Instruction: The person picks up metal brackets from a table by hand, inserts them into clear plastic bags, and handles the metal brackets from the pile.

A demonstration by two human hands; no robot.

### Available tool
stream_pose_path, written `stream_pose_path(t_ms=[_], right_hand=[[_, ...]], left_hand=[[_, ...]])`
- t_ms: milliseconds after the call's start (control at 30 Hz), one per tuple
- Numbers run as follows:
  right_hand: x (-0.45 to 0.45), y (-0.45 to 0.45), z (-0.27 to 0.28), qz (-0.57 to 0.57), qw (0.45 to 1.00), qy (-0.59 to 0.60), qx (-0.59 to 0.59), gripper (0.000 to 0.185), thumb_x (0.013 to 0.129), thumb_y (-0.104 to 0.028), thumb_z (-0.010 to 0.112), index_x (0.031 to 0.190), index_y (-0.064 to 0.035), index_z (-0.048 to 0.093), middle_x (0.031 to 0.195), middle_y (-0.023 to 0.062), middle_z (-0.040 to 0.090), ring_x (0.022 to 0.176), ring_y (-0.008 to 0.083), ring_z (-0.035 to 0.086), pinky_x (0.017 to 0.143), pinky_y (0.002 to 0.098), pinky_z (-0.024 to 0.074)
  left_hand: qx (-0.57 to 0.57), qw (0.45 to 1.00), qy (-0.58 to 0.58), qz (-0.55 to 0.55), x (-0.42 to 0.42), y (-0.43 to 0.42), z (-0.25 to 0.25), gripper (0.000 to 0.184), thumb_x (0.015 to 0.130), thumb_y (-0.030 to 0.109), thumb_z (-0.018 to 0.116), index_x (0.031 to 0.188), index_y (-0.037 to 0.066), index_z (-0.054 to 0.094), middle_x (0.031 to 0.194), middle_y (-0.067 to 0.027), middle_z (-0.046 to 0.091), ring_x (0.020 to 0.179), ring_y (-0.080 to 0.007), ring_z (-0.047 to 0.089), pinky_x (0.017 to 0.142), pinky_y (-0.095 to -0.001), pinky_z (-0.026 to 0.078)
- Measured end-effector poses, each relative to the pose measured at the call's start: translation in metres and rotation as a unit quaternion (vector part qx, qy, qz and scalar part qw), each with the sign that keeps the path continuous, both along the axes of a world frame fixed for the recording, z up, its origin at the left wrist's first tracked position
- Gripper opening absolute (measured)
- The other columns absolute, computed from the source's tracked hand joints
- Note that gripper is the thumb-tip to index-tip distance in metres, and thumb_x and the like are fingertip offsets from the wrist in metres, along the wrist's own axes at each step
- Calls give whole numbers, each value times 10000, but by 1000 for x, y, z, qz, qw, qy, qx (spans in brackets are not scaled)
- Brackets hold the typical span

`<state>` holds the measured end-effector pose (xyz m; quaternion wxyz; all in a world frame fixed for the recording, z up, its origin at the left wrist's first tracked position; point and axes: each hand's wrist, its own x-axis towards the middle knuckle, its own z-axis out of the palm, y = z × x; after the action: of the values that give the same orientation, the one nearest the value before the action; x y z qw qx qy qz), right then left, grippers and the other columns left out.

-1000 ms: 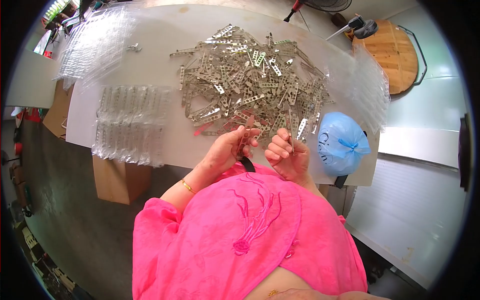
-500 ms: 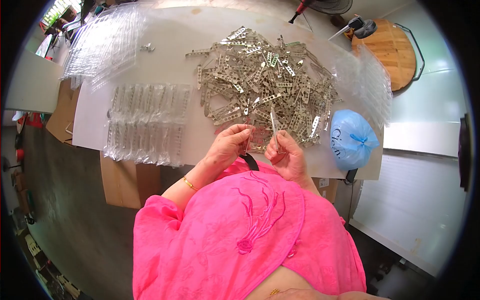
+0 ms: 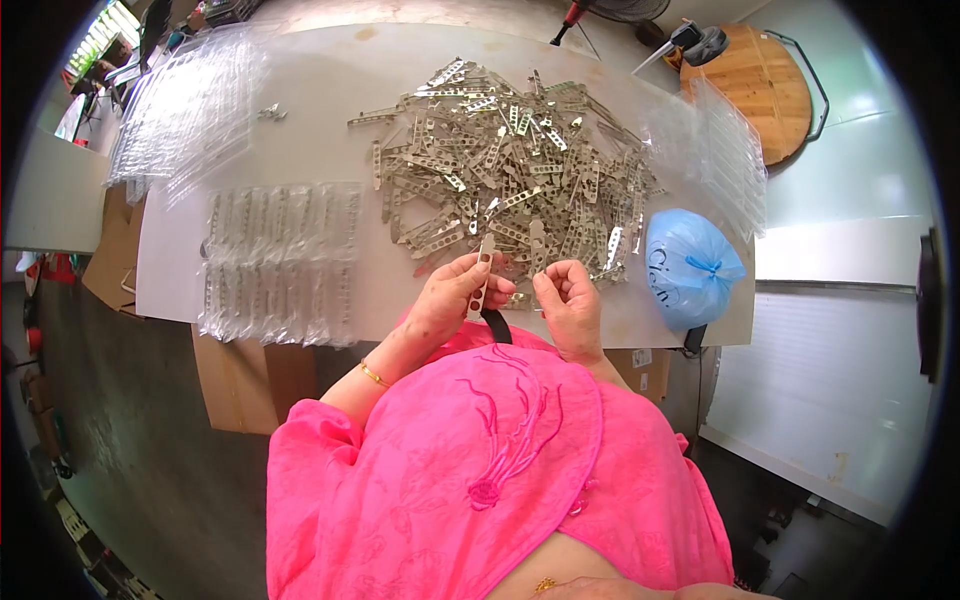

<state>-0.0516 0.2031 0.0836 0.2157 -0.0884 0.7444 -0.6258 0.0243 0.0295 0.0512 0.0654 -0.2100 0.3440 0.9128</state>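
Note:
My left hand (image 3: 447,298) is closed on a perforated metal strip (image 3: 481,285), which stands nearly upright against the fingers. Close beside it, my right hand (image 3: 572,308) is pinched at the lower end of another perforated metal strip (image 3: 538,246). Part of that strip blends with the metal behind it. Just beyond both hands lies a large heap of similar perforated metal strips (image 3: 520,170), jumbled across the table.
Rows of strips in clear plastic packs (image 3: 280,262) lie left on the white table (image 3: 330,80). Clear plastic sleeves (image 3: 185,110) are stacked at far left, with more clear plastic sheets (image 3: 725,150) at right. A tied blue bag (image 3: 692,270) sits near the right edge.
My left hand has turned, so its strip now shows its holed face. The strip at my right hand also faces me more broadly. The whole view has shifted slightly.

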Motion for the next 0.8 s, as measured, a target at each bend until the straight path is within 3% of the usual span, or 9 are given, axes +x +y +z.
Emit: stream_pose_path(t_ms=[133, 200, 400, 600, 667, 800], right_hand=[[-12, 10, -2, 5, 999, 18, 27, 95, 922, -85, 640, 915, -54, 551, 729, -45, 560, 638, 10, 484, 551, 190, 393], [-20, 15, -4, 10, 999, 20, 35, 91, 920, -86, 644, 911, -53, 559, 726, -44, 565, 640, 11, 491, 554, 192, 398], [-48, 35, -6, 77, 995, -10, 63, 85, 914, -97, 650, 908, -44, 584, 745, -26, 598, 653, 27, 516, 572, 211, 422], [-74, 57, -18, 140, 988, -56, 21, 137, 932, -148, 634, 987, -25, 605, 775, 20, 630, 686, 78, 570, 626, 256, 472], [-86, 64, -12, 163, 983, 35, 76, 162, 939, -168, 627, 1010, -22, 609, 806, 36, 646, 730, 93, 599, 664, 266, 493], [-108, 77, -15, 161, 984, 27, 67, 173, 939, -187, 635, 986, -22, 610, 815, 32, 646, 739, 90, 598, 668, 267, 491]], left_hand=[[16, 1000, -3, 1, -10, 9, -3, 200, 1016, 222, 514, 1113, 54, 559, 1010, -131, 695, 893, -202, 664, 798, -321, 523], [120, 992, 30, 5, -17, 14, -7, 147, 1010, 213, 526, 1057, 83, 575, 1069, -113, 684, 940, -198, 653, 842, -350, 513], [137, 990, -10, 33, -42, 38, -4, 91, 981, 176, 581, 990, 92, 615, 1186, -74, 657, 999, -180, 634, 882, -372, 494], [133, 989, -38, 43, -75, 75, 3, 152, 959, 174, 618, 1029, 44, 652, 1186, -88, 661, 988, -176, 639, 885, -350, 498], [119, 991, -35, 58, -81, 85, -12, 172, 953, 171, 624, 1057, 35, 650, 1215, -100, 651, 1030, -185, 634, 923, -354, 487], [101, 990, -34, 93, -89, 100, -13, 230, 950, 170, 629, 1118, 13, 636, 1182, -118, 665, 1039, -189, 639, 949, -348, 481]])
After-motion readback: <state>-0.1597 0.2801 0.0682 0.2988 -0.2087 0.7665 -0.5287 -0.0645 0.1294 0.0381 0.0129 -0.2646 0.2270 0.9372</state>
